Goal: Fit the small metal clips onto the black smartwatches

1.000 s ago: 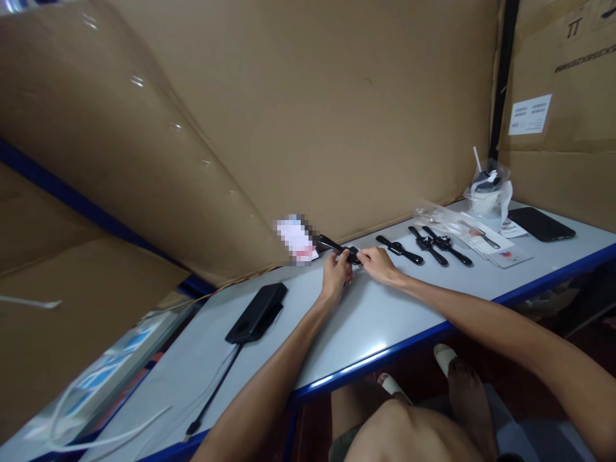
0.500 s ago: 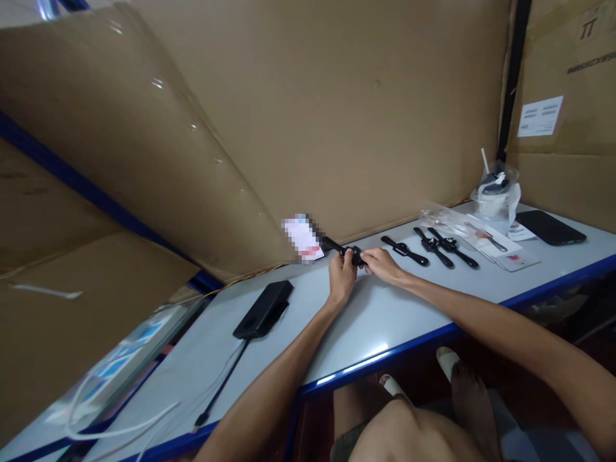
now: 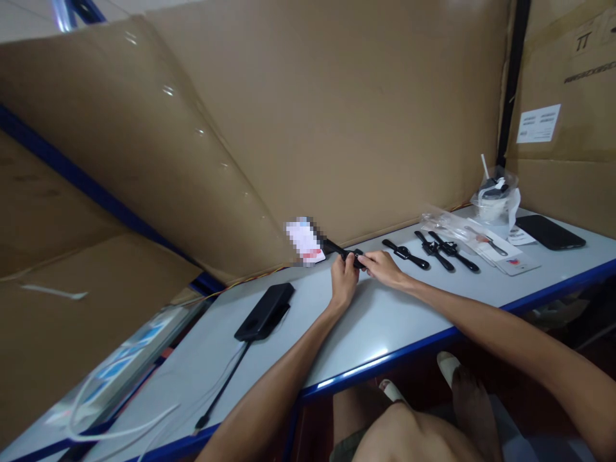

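Observation:
Both of my hands meet on a black wristwatch [image 3: 355,257] that lies near the back of the pale table [image 3: 375,321]. My left hand [image 3: 344,281] pinches its case from the left, fingers closed. My right hand [image 3: 382,268] grips it from the right, fingers closed too. One strap end [image 3: 332,246] sticks out toward the back left, by a white and red card [image 3: 304,242]. Three more black watches [image 3: 436,250] lie in a row to the right.
A black power bank [image 3: 264,312] with a cable lies at the left. At the right are clear plastic bags [image 3: 447,221], a bagged cup with a straw [image 3: 495,192], leaflets and a black phone [image 3: 548,231]. Cardboard sheets [image 3: 337,109] wall the back. White cables [image 3: 115,430] lie at the lower left.
My hands have stayed on the watch with only slight finger shifts. The view has drifted a little, so everything sits slightly further right and lower.

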The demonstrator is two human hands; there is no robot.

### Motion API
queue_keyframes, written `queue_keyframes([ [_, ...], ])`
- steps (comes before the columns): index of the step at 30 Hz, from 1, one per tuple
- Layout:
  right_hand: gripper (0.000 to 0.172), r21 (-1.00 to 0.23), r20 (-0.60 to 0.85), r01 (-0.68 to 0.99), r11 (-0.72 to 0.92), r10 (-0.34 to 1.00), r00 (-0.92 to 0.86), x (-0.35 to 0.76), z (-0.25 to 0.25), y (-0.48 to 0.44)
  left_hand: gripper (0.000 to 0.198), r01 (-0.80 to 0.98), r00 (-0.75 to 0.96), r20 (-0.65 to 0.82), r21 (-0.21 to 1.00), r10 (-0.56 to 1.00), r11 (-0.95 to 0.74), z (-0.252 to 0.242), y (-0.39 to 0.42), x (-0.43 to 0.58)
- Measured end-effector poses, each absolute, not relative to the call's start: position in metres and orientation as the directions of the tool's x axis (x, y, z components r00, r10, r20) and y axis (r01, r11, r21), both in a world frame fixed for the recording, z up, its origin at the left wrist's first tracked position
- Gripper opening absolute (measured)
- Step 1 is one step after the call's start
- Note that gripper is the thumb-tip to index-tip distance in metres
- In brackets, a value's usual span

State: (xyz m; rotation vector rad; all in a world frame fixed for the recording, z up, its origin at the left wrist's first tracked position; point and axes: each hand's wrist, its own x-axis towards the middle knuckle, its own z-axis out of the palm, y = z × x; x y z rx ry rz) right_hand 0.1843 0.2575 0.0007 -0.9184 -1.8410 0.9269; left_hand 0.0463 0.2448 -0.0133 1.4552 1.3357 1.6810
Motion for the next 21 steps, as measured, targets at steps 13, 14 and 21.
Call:
queue_keyframes([
  [13, 0.041, -0.863, 0.372, 0.214, 0.459, 0.861, -0.347, 0.1825, 0.0009, 0.2590, 0.034, 0.183, -0.284, 0.386, 0.920, 0.878, -0.346, -0.0114, 0.2434, 0.0476],
  [14, 0.041, -0.863, 0.368, 0.218, 0.455, 0.864, -0.343, 0.1825, 0.0013, 0.2586, 0.033, 0.184, -0.287, 0.390, 0.919, 0.875, -0.349, -0.0114, 0.2434, 0.0475],
  [21, 0.041, -0.885, 0.340, 0.187, 0.426, 0.866, -0.365, 0.1820, 0.0016, 0.2570, 0.032, 0.234, -0.293, 0.432, 0.897, 0.853, -0.374, -0.0101, 0.2429, 0.0464],
])
